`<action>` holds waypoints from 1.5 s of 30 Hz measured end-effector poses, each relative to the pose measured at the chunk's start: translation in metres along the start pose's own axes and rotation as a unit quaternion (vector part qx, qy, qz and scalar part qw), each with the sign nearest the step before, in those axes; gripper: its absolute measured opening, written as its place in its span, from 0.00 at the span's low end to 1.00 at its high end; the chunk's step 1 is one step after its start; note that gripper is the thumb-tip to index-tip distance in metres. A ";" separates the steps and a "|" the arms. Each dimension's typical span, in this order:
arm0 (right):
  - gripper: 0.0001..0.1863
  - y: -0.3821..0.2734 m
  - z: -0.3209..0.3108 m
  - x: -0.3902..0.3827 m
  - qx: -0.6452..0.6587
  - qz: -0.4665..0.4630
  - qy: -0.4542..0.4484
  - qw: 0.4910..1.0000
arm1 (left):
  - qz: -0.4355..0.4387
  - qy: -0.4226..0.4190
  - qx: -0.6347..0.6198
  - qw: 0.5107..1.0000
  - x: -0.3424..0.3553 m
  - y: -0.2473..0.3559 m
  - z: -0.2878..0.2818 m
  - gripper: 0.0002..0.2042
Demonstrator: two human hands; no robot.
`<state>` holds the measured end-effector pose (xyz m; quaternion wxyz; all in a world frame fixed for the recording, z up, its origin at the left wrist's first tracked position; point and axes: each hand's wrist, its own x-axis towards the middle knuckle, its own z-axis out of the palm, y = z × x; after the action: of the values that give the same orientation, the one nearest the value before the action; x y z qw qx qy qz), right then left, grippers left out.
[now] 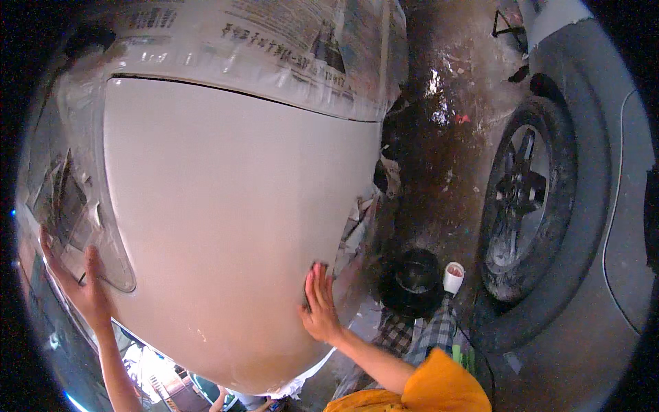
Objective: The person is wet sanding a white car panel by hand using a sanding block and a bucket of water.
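Observation:
My left hand (82, 281) is open at the left, thumb and fingers apart, on or close to the plastic- and paper-masked window (68, 199) of a car. My right hand (319, 309) lies with fingers together on the lower right of the pale, matte body panel (233, 185), over a small dark item that is mostly hidden and too unclear to name. Newspaper and plastic sheeting (268, 41) cover the body beyond the panel's dark seam. Torn paper (353, 230) hangs along the panel's right edge.
A grey car with a black-spoked wheel (518, 192) stands at the right. Between the cars are a wet, stained floor (446, 151), a black tub (415, 271) and a white cup (453, 275) near my legs. Part of another person (221, 398) shows at the bottom.

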<state>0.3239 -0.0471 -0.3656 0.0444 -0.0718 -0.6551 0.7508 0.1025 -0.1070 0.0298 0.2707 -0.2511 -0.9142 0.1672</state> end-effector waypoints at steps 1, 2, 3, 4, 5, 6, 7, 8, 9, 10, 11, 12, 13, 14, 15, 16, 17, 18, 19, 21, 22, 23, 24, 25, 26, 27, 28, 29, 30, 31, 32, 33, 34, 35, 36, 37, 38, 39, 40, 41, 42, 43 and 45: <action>0.51 -0.004 -0.001 -0.004 -0.006 0.013 -0.015 1.000 | -0.007 0.002 0.008 1.000 -0.001 -0.002 -0.004 0.38; 0.52 -0.009 -0.002 -0.009 -0.011 0.034 -0.028 0.999 | -0.011 -0.003 0.012 1.000 -0.003 -0.004 -0.005 0.38; 0.49 -0.009 -0.015 0.041 -0.059 -0.022 -0.017 0.998 | -0.020 -0.006 0.010 1.000 -0.001 -0.008 -0.007 0.38; 0.48 -0.022 -0.042 0.101 -0.061 -0.020 -0.002 0.998 | -0.024 -0.002 0.007 1.000 -0.003 -0.011 -0.008 0.38; 0.44 -0.016 -0.063 0.159 -0.075 -0.030 0.069 0.994 | -0.022 0.004 -0.006 1.000 0.001 -0.009 0.000 0.38; 0.39 0.002 -0.087 0.215 -0.103 0.017 0.120 0.987 | -0.016 0.006 -0.019 1.000 0.004 -0.005 0.006 0.38; 0.38 0.033 -0.124 0.256 0.077 0.196 0.109 0.971 | -0.012 0.004 -0.018 1.000 0.005 -0.005 0.010 0.38; 0.37 0.032 -0.128 0.266 0.142 0.254 0.108 0.951 | -0.011 0.006 -0.006 1.000 0.003 -0.011 0.011 0.38; 0.37 0.031 -0.133 0.277 0.203 0.311 0.113 0.922 | -0.010 0.008 0.004 1.000 0.003 -0.013 0.012 0.38; 0.38 0.022 -0.106 0.263 0.147 0.265 0.142 0.942 | 0.001 0.011 -0.001 1.000 0.005 -0.012 0.007 0.38; 0.38 0.005 -0.086 0.254 0.088 0.214 0.163 0.959 | 0.004 0.016 -0.002 1.000 0.003 -0.005 0.001 0.38; 0.38 -0.010 -0.074 0.239 -0.006 0.157 0.169 0.973 | 0.012 0.008 -0.003 1.000 0.000 0.001 -0.001 0.38; 0.37 -0.030 -0.061 0.224 -0.095 0.104 0.170 0.975 | -0.026 -0.003 -0.018 0.999 -0.003 0.002 0.000 0.37; 0.37 -0.045 -0.058 0.220 -0.182 0.041 0.175 0.967 | -0.018 -0.003 -0.009 1.000 -0.003 -0.001 -0.001 0.37; 0.37 -0.042 -0.076 0.228 -0.046 0.079 0.145 0.985 | -0.011 0.003 -0.006 1.000 -0.002 -0.002 -0.002 0.37; 0.38 -0.014 -0.085 0.252 -0.013 0.126 0.161 0.979 | -0.004 0.008 -0.003 1.000 -0.002 -0.004 -0.003 0.36; 0.38 0.029 -0.110 0.282 0.010 0.173 0.192 0.966 | 0.002 0.018 -0.019 1.000 0.005 0.004 0.007 0.36; 0.39 0.057 -0.123 0.288 0.037 0.229 0.216 0.949 | 0.009 0.017 -0.030 0.999 0.010 0.008 0.015 0.36; 0.39 0.018 -0.104 0.282 0.126 0.267 0.199 0.934 | 0.005 0.002 -0.008 1.000 0.001 -0.006 0.010 0.36; 0.37 -0.069 -0.063 0.245 -0.104 0.124 0.210 0.964 | -0.021 -0.004 0.012 1.000 -0.006 -0.018 0.004 0.36; 0.37 -0.094 -0.050 0.232 -0.214 0.045 0.214 0.952 | -0.029 -0.003 0.019 0.999 -0.005 -0.021 -0.003 0.36; 0.37 -0.085 -0.051 0.234 -0.193 0.073 0.212 0.955 | -0.027 -0.002 0.019 0.999 -0.003 -0.019 -0.004 0.36; 0.38 -0.065 -0.055 0.243 -0.173 0.101 0.213 0.956 | -0.024 0.001 0.015 1.000 0.001 -0.017 -0.002 0.36; 0.38 -0.039 -0.062 0.253 -0.154 0.127 0.211 0.957 | -0.025 0.004 0.013 1.000 0.001 -0.015 0.001 0.36; 0.38 0.001 -0.089 0.270 -0.039 0.239 0.180 0.953 | -0.031 0.005 0.006 0.999 -0.001 -0.015 0.002 0.36; 0.38 0.034 -0.114 0.275 0.074 0.350 0.149 0.922 | -0.036 0.002 -0.008 0.999 0.000 -0.016 0.005 0.36; 0.37 0.052 -0.113 0.265 0.102 0.339 0.173 0.919 | -0.040 0.001 -0.023 0.999 0.001 -0.017 0.011 0.35; 0.36 0.070 -0.109 0.254 0.132 0.325 0.195 0.916 | -0.047 0.000 -0.033 0.998 0.002 -0.016 0.016 0.35; 0.36 0.079 -0.100 0.240 0.164 0.313 0.211 0.911 | -0.054 -0.004 -0.036 0.998 0.001 -0.018 0.016 0.35; 0.36 0.065 -0.067 0.206 0.103 0.216 0.221 0.946 | -0.058 -0.008 -0.026 0.998 0.000 -0.019 0.013 0.36; 0.36 0.022 -0.042 0.160 -0.027 0.189 0.156 0.969 | -0.068 -0.009 -0.013 0.998 -0.006 -0.026 0.004 0.36; 0.37 -0.011 -0.025 0.116 -0.024 0.142 0.113 0.983 | -0.072 -0.002 0.001 0.997 -0.006 -0.028 -0.001 0.36; 0.37 -0.027 -0.013 0.067 -0.011 0.117 0.078 0.990 | -0.076 0.006 0.011 0.997 -0.008 -0.027 -0.002 0.36; 0.38 -0.027 -0.005 0.042 0.002 0.088 0.042 0.995 | -0.128 0.013 -0.037 0.991 -0.015 -0.021 -0.001 0.37; 0.39 -0.011 -0.008 0.055 -0.008 0.093 0.060 0.994 | -0.131 0.014 -0.020 0.991 -0.018 -0.023 -0.002 0.37; 0.41 0.020 -0.013 0.082 -0.017 0.098 0.075 0.992 | -0.135 0.014 -0.002 0.991 -0.018 -0.027 -0.006 0.37; 0.42 0.052 -0.023 0.111 -0.026 0.109 0.096 0.989 | -0.134 0.010 0.013 0.991 -0.014 -0.030 -0.014 0.38; 0.38 0.106 -0.045 0.167 0.066 0.134 0.169 0.974 | -0.117 0.002 0.023 0.993 -0.007 -0.033 -0.015 0.38; 0.35 0.163 -0.082 0.221 0.150 0.143 0.258 0.944 | -0.098 -0.008 0.021 0.995 0.001 -0.035 -0.003 0.38; 0.35 0.168 -0.079 0.219 0.153 0.166 0.249 0.942 | -0.088 -0.021 0.051 0.995 0.003 -0.043 -0.003 0.37; 0.35 0.173 -0.078 0.217 0.154 0.188 0.243 0.939 | -0.076 -0.033 0.078 0.994 0.004 -0.048 -0.002 0.37; 0.35 0.178 -0.082 0.215 0.154 0.210 0.240 0.935 | -0.095 -0.029 0.030 0.995 0.001 -0.050 0.001 0.37; 0.36 0.153 -0.053 0.183 0.093 0.213 0.206 0.951 | -0.126 -0.026 -0.023 0.991 -0.005 -0.042 0.002 0.37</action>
<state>0.1569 0.0133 -0.5331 0.0242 -0.3583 -0.5289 0.7690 0.0898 -0.1439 0.0449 0.2599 -0.1358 -0.9489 0.1168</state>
